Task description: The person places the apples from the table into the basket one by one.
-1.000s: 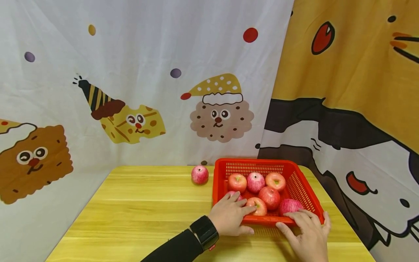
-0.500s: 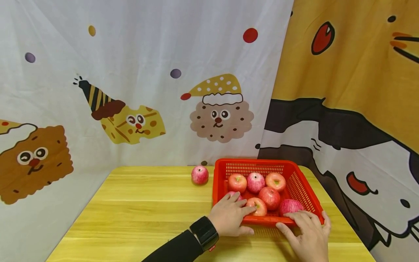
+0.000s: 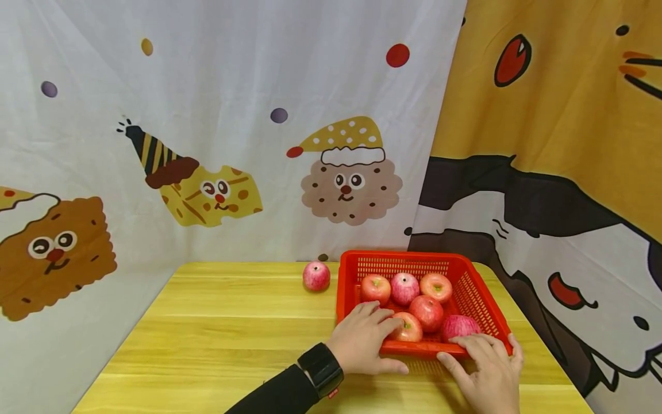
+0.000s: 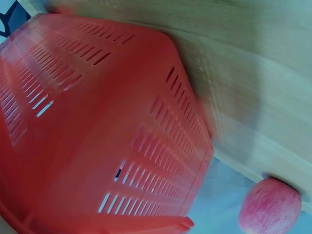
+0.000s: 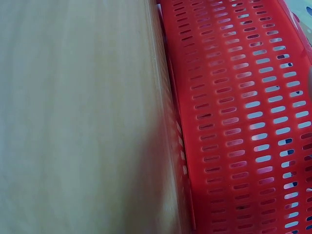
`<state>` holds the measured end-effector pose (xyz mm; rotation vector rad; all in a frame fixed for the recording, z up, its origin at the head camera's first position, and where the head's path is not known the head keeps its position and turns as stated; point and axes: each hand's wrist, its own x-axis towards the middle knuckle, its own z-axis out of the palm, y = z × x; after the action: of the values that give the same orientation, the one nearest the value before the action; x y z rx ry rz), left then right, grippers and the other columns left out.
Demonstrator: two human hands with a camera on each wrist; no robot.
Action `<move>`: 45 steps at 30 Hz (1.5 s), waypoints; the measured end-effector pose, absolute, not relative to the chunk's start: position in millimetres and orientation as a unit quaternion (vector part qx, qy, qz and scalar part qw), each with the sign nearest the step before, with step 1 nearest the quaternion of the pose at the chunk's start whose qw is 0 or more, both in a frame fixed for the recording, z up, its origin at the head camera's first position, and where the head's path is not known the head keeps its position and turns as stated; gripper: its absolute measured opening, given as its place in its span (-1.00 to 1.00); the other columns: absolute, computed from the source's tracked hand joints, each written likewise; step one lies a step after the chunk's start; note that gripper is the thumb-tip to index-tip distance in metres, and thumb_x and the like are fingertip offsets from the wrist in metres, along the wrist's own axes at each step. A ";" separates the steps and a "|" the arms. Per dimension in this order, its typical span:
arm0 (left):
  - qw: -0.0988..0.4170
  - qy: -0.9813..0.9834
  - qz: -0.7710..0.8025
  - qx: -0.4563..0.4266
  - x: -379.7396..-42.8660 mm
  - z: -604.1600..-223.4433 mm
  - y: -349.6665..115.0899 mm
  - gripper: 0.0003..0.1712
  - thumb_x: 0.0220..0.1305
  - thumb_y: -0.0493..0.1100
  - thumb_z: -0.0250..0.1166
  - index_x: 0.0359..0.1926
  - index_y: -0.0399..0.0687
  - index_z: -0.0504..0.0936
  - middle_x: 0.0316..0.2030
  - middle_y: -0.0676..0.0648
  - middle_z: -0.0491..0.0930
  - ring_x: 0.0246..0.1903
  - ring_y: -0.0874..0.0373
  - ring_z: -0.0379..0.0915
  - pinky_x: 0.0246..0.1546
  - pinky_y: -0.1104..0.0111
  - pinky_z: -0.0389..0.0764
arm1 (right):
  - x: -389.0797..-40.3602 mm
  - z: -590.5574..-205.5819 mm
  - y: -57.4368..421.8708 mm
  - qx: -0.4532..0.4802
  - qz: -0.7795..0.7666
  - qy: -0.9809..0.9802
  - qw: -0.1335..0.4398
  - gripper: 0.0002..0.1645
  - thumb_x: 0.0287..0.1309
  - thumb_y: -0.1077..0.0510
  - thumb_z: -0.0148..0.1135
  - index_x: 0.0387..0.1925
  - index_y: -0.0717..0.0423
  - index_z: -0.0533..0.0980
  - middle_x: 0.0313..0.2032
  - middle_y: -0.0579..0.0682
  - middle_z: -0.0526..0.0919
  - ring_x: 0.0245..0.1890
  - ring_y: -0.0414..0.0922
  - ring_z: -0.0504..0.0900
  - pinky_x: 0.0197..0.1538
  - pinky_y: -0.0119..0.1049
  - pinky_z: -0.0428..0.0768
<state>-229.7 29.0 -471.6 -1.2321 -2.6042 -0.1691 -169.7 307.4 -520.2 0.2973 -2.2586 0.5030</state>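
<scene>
A red plastic basket (image 3: 351, 261) with slotted walls stands on the right of the table, holding several red and pink apples (image 3: 426, 313). At its near left corner my left hand (image 3: 360, 339) grips the rim, fingers curled over it and thumb outside. One apple there is mostly hidden under those fingers. My right hand (image 3: 486, 368) holds the front rim near the right corner, with its fingers inside beside a dark pink apple (image 3: 460, 326). Both wrist views show the basket's outer wall (image 4: 97, 136) close up, with its slots also plain in the right wrist view.
A single pink apple (image 3: 316, 276) sits on the wooden table (image 3: 222, 333), left of the basket near the back edge. Behind the table hangs a white curtain (image 3: 217, 75) with cartoon prints, and a yellow one (image 3: 569, 115) hangs at the right.
The left hand's fingers have bent and shifted slightly, covering more of the apple beneath them, and its thumb has moved a little right. The right hand and basket look unchanged.
</scene>
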 end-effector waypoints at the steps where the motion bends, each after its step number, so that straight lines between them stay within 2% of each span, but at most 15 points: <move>1: 0.131 -0.894 -0.066 -0.423 -229.8 -471.8 28.6 0.01 0.03 0.73 -0.12 0.28 0.24 0.47 0.23 0.02 0.42 0.26 -0.03 0.13 0.35 0.07 0.17 | -169.6 -520.2 307.5 0.118 0.199 -0.889 0.396 -0.49 -0.28 -0.24 0.57 -0.33 -0.02 0.67 -0.34 0.01 0.68 -0.10 0.10 0.43 0.32 0.34 -0.24; 5: 0.153 -0.891 -0.104 -0.416 -229.8 -471.5 27.6 0.04 0.02 0.74 -0.13 0.28 0.20 0.47 0.24 0.03 0.39 0.27 0.03 0.09 0.34 0.09 0.19 | -169.7 -520.2 307.8 0.120 0.199 -0.886 0.402 -0.49 -0.28 -0.24 0.57 -0.34 -0.02 0.67 -0.34 0.00 0.68 -0.11 0.10 0.43 0.31 0.35 -0.23; 11: 0.164 -0.889 -0.169 -0.392 -230.6 -468.0 25.9 0.04 0.05 0.70 -0.04 0.35 0.15 0.39 0.27 0.04 0.33 0.30 0.09 0.02 0.33 0.07 0.22 | -170.2 -520.4 308.2 0.125 0.199 -0.883 0.407 -0.49 -0.28 -0.23 0.57 -0.33 -0.01 0.68 -0.34 0.00 0.68 -0.11 0.10 0.43 0.31 0.35 -0.22; 14: 0.161 -0.886 -0.209 -0.381 -235.1 -464.7 21.6 0.01 0.11 0.62 0.04 0.38 0.09 0.34 0.32 -0.01 0.27 0.33 0.04 -0.03 0.32 0.00 0.21 | -170.5 -520.7 307.7 0.126 0.200 -0.882 0.407 -0.49 -0.29 -0.23 0.57 -0.33 0.00 0.68 -0.35 0.01 0.68 -0.12 0.09 0.43 0.31 0.34 -0.22; 19: 0.193 -0.882 -0.279 -0.328 -265.5 -461.6 5.5 -0.17 0.32 0.34 0.12 0.39 -0.10 0.32 0.36 -0.15 0.24 0.35 -0.07 -0.03 0.31 -0.08 0.19 | -170.8 -520.9 308.3 0.123 0.200 -0.883 0.407 -0.49 -0.29 -0.23 0.57 -0.35 0.01 0.68 -0.34 0.03 0.68 -0.11 0.10 0.43 0.32 0.33 -0.21; 23: 0.239 -0.888 -0.295 -0.259 -305.7 -461.9 -15.6 -0.41 0.50 0.08 -0.01 0.28 -0.28 0.42 0.25 -0.25 0.39 0.27 -0.13 0.14 0.30 -0.08 0.18 | -170.5 -521.0 309.2 0.121 0.198 -0.884 0.406 -0.49 -0.29 -0.24 0.57 -0.35 0.00 0.67 -0.34 0.04 0.69 -0.11 0.10 0.44 0.32 0.33 -0.20; 26: 0.239 -0.914 -0.244 -0.219 -330.5 -465.3 -31.7 -0.54 0.52 -0.10 -0.06 0.20 -0.32 0.50 0.16 -0.27 0.48 0.19 -0.16 0.25 0.27 -0.07 0.23 | -170.2 -521.2 309.1 0.121 0.198 -0.884 0.405 -0.49 -0.28 -0.25 0.56 -0.35 -0.01 0.68 -0.35 0.02 0.69 -0.12 0.09 0.44 0.31 0.33 -0.19; 30: 0.167 -0.960 -0.158 -0.157 -347.1 -477.6 -49.2 -0.58 0.49 -0.12 0.01 0.24 -0.20 0.50 0.23 -0.23 0.42 0.20 -0.28 0.20 0.21 -0.19 0.26 | -170.8 -521.5 308.2 0.122 0.199 -0.886 0.401 -0.49 -0.27 -0.26 0.56 -0.34 -0.01 0.68 -0.33 0.01 0.69 -0.11 0.07 0.44 0.31 0.33 -0.17; 33: 0.131 -0.976 -0.126 -0.117 -351.5 -489.4 -58.7 -0.52 0.39 -0.05 0.19 0.27 -0.08 0.51 0.26 -0.21 0.39 0.12 -0.36 0.24 0.14 -0.21 0.32 | -171.4 -521.3 305.9 0.126 0.200 -0.887 0.396 -0.49 -0.26 -0.26 0.55 -0.33 -0.01 0.68 -0.31 0.01 0.69 -0.10 0.07 0.43 0.30 0.34 -0.15; 38: 0.150 -0.976 -0.096 -0.124 -352.9 -508.8 -67.0 -0.47 0.12 0.00 0.44 0.11 -0.03 0.61 -0.04 -0.18 0.53 -0.22 -0.24 0.42 -0.18 0.00 0.57 | -171.5 -520.7 305.6 0.125 0.202 -0.888 0.394 -0.50 -0.26 -0.25 0.56 -0.33 -0.02 0.68 -0.30 0.01 0.69 -0.09 0.08 0.42 0.28 0.36 -0.14; 41: 0.156 -0.975 -0.066 -0.145 -347.0 -515.4 -71.7 -0.46 0.00 0.04 0.52 -0.01 -0.05 0.60 -0.20 -0.15 0.50 -0.31 -0.16 0.39 -0.28 0.08 0.56 | -170.6 -519.9 306.7 0.124 0.202 -0.888 0.395 -0.49 -0.26 -0.25 0.56 -0.33 -0.01 0.68 -0.30 0.01 0.69 -0.09 0.08 0.43 0.29 0.35 -0.14; 45: 0.178 -0.968 -0.034 -0.174 -330.6 -519.5 -78.3 -0.48 -0.09 0.08 0.56 -0.18 -0.05 0.55 -0.33 -0.14 0.45 -0.38 -0.12 0.38 -0.33 0.11 0.51 | -169.2 -519.5 307.8 0.124 0.202 -0.888 0.394 -0.49 -0.25 -0.25 0.56 -0.33 0.00 0.67 -0.31 0.01 0.69 -0.10 0.08 0.43 0.29 0.35 -0.14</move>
<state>-330.6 -78.3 -519.5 -0.4919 -2.7379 -0.0964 -169.2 307.8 -519.5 0.3148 -2.2530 0.5113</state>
